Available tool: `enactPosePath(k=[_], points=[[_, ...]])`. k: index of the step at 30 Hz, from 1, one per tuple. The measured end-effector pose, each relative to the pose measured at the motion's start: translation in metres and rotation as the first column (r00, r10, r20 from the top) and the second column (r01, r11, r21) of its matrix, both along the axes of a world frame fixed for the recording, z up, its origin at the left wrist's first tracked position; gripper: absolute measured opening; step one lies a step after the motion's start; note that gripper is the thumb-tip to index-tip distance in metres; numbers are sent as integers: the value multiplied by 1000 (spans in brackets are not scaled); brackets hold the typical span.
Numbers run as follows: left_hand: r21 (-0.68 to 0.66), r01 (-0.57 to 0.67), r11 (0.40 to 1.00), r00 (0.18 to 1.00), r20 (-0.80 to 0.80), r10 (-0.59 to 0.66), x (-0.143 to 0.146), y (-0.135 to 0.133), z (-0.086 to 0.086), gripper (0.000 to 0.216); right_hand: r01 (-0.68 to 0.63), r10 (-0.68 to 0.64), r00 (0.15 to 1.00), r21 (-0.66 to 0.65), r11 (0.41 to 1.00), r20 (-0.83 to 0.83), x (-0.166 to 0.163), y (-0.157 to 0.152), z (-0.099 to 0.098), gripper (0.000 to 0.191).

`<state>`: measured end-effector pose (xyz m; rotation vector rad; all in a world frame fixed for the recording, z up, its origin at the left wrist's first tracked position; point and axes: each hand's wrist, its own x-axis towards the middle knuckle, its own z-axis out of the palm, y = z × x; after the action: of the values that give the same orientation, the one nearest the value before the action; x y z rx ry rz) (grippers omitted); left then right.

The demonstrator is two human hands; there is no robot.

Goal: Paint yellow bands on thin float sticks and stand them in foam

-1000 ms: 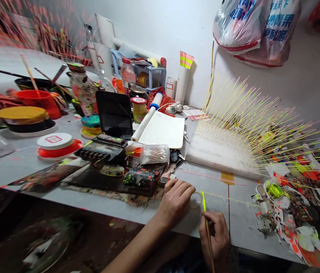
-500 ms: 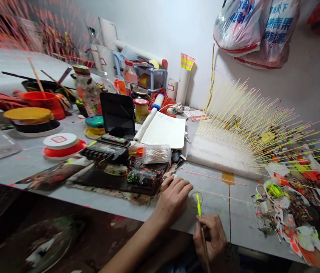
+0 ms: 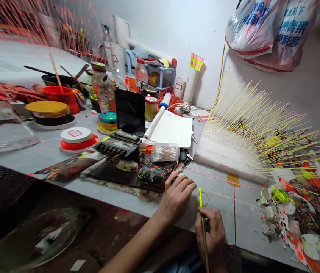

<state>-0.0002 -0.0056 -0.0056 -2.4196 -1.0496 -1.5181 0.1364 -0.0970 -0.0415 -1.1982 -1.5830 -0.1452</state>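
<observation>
My right hand (image 3: pixel 210 231) is closed around the handle of a paintbrush (image 3: pixel 200 199), whose bright yellow bristles point up and away. Behind the bristles, a thin ring mark (image 3: pixel 206 198) shows on the tabletop. My left hand (image 3: pixel 177 193) lies to the left of the brush with its fingers bent together, beside a black, paint-spattered roller (image 3: pixel 154 175). What those fingers hold is hidden. A thin yellow stick (image 3: pixel 228 196) stretches rightward from near the brush tip; I cannot tell whether its end reaches my left hand. Thin pink sticks (image 3: pixel 219 177) lie farther back.
A white foam block (image 3: pixel 229 155) bristles with many thin yellow-pink sticks. Paint-stained scraps (image 3: pixel 293 212) cover the right side. A cotton swab tub (image 3: pixel 165 152), notebook (image 3: pixel 174 131), dark tablet-like screen (image 3: pixel 130 112) and red cup (image 3: pixel 60 99) stand behind and left.
The view has swung left, so the scene sits farther right. The brush has tilted more upright and its tip has moved slightly nearer my left hand. Both hands otherwise keep their places.
</observation>
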Motion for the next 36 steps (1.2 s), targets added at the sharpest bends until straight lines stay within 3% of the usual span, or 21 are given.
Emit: enactPosePath(k=[9, 17, 22, 26, 31, 36], points=[[-4, 7, 1000, 1000, 12, -7, 0, 0, -3, 23, 4, -4, 1000, -17, 1000, -7, 1, 0, -4, 16], [-4, 16, 1000, 999, 29, -16, 0, 0, -2, 23, 52, -52, 999, -4, 999, -2, 2, -4, 5, 12], [-2, 21, 1000, 999, 40, -21, 1, 0, -2, 22, -22, 22, 998, -8, 1000, -59, 3, -10, 2, 17], [10, 22, 1000, 999, 44, -22, 0, 2, -1, 23, -110, 115, 988, 60, 992, -100, -1, -15, 3, 25], [31, 10, 999, 997, 72, -12, 0, 5, 2, 19, -162, 193, 974, 236, 958, -115, -3, -19, 11, 25], [84, -18, 996, 997, 71, 12, 2, 10, 0, 15, -110, 129, 987, 186, 976, -92, 5, -24, 14, 24]])
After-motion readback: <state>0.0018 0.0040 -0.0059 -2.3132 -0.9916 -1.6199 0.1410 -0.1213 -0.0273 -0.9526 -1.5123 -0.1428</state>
